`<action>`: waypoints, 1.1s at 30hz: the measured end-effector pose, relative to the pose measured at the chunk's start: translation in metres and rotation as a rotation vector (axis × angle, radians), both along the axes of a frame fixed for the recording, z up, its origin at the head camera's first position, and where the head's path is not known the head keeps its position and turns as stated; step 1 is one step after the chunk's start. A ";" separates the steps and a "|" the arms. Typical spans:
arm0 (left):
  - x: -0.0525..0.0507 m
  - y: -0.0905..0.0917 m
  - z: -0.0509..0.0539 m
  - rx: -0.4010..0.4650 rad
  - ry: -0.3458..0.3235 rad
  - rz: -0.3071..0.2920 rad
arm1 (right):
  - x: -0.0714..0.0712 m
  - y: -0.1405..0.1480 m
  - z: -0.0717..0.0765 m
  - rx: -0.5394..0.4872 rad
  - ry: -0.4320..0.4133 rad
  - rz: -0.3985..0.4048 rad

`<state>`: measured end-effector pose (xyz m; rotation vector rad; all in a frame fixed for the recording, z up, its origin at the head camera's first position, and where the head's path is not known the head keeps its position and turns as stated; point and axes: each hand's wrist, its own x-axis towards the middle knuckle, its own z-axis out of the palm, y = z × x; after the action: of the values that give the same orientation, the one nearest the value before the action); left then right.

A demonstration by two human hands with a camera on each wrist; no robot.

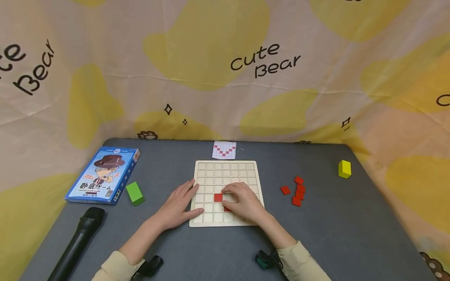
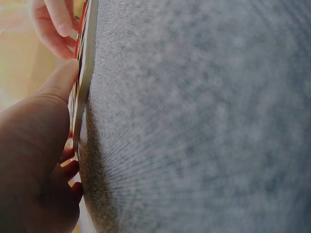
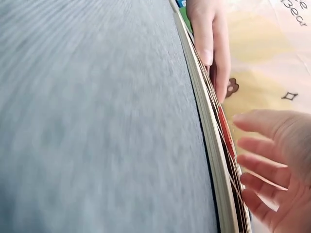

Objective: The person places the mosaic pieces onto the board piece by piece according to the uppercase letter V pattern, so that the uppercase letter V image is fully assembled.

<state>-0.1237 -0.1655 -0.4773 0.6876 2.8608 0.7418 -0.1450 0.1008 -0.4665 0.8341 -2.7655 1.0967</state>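
Observation:
A pale grid board [image 1: 227, 224] lies on the table with a red square tile [image 1: 218, 197] in one of its cells. A second red tile [image 1: 227, 209] sits lower and to the right, partly covered by my right hand [image 1: 244, 202]. That hand hovers low over the board, thumb and fingers apart; in the right wrist view nothing shows between them, and a red strip [image 3: 226, 131] runs close to the fingertips. My left hand [image 1: 177, 207] rests along the board's left edge, its fingers extended and its thumb on the surface.
Several loose red tiles [image 1: 297, 201] lie right of the board. Behind it is a patterned card [image 1: 224, 150]. A yellow block [image 1: 344, 169] stands far right. At left are a blue game box [image 1: 102, 175], a green block [image 1: 135, 193] and a black microphone [image 1: 79, 242].

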 end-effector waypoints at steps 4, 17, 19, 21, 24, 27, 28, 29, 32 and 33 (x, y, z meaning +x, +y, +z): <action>0.001 0.001 0.000 0.007 -0.009 0.001 | 0.000 0.018 0.000 -0.073 0.002 -0.041; 0.004 -0.001 -0.002 0.009 -0.008 0.016 | -0.004 0.108 0.002 -0.003 0.056 -0.273; 0.004 -0.001 -0.002 0.010 -0.004 0.023 | -0.004 0.121 0.002 0.010 0.076 -0.284; 0.004 -0.001 -0.002 0.010 -0.001 0.025 | -0.003 0.133 0.002 0.024 0.092 -0.292; 0.003 -0.001 -0.001 0.014 -0.004 0.024 | 0.000 0.147 0.003 0.046 0.099 -0.304; 0.002 -0.001 0.000 0.012 -0.002 0.020 | 0.002 0.158 0.004 0.070 0.086 -0.311; 0.002 0.000 0.000 0.010 -0.004 0.021 | 0.002 0.160 0.003 0.077 0.082 -0.312; 0.002 0.000 0.000 0.009 -0.002 0.020 | 0.002 0.162 0.003 0.084 0.080 -0.311; 0.001 0.001 0.000 0.010 0.001 0.013 | 0.001 0.166 0.002 0.096 0.083 -0.299; 0.000 0.001 0.000 0.010 0.003 0.010 | 0.001 0.166 0.002 0.103 0.087 -0.295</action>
<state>-0.1233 -0.1648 -0.4771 0.6763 2.8670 0.7574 -0.1435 0.2672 -0.4647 0.4480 -2.7738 0.8531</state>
